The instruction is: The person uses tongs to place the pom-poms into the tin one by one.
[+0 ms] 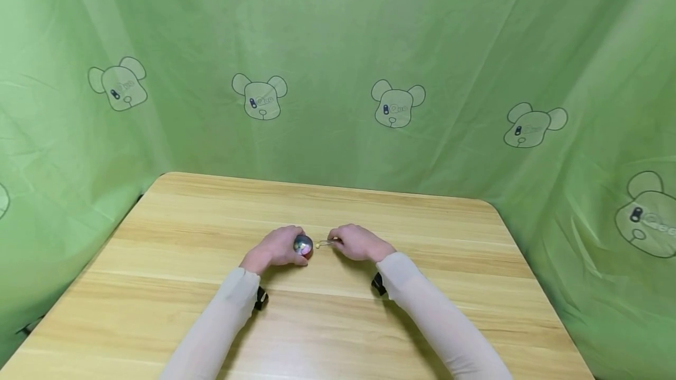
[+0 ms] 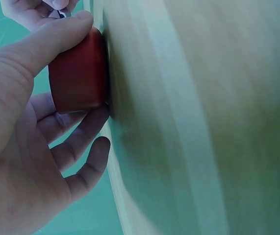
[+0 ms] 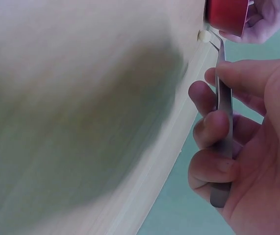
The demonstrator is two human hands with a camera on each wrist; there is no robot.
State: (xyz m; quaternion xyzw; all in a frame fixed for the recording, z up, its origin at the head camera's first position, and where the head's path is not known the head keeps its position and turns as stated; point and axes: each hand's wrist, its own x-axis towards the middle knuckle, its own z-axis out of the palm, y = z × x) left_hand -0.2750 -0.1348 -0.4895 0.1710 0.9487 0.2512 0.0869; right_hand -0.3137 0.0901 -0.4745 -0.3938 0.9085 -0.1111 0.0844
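Observation:
My left hand (image 1: 280, 245) holds a small round red tin (image 2: 78, 73) by its side, thumb on one side and fingers on the other. Its open top faces up in the head view, where the shiny inside shows pink, yellow and bright patches. Between thumb and curled fingers, my right hand (image 1: 360, 243) grips metal tweezers (image 3: 223, 107) with fine bent tips. The tips stand slightly apart, right at a small pale yellow bead (image 3: 204, 36). That bead is close beside the tin, at the tabletop.
A light wood-grain table (image 1: 401, 321) lies under both hands. Green curtains (image 1: 327, 28) printed with bear heads hang behind it and along both sides. Each wrist carries a black camera mount (image 1: 378, 284) under its pale sleeve.

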